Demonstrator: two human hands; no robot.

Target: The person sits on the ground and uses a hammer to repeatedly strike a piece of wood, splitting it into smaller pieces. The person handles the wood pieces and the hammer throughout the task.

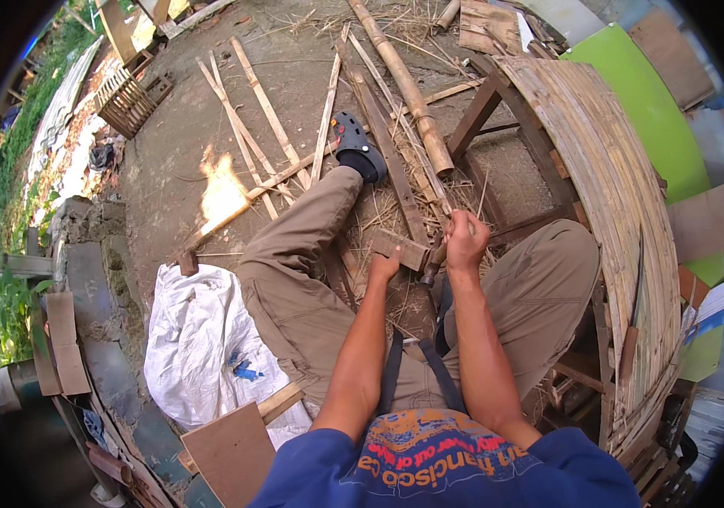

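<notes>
My left hand (385, 266) is closed on the near side of a small wooden block (401, 249) between my knees. Just to its right, my right hand (467, 240) is curled shut at the near end of a thin bamboo strip (429, 190), which stretches away across the ground. Between my hands sits a brown, handle-like piece (434, 261); its lower part is too dark to make out. Bamboo shavings (370, 222) lie around the block. A dark wooden plank (389, 161) runs away from the block, left of the strip.
A slatted bamboo bench (607, 186) stands at my right, a long-bladed knife (631, 339) on it. A thick bamboo pole (404, 89) and split strips (264, 102) lie ahead. At left are a white sack (201, 347), a block wall (91, 279) and a slatted crate (127, 103).
</notes>
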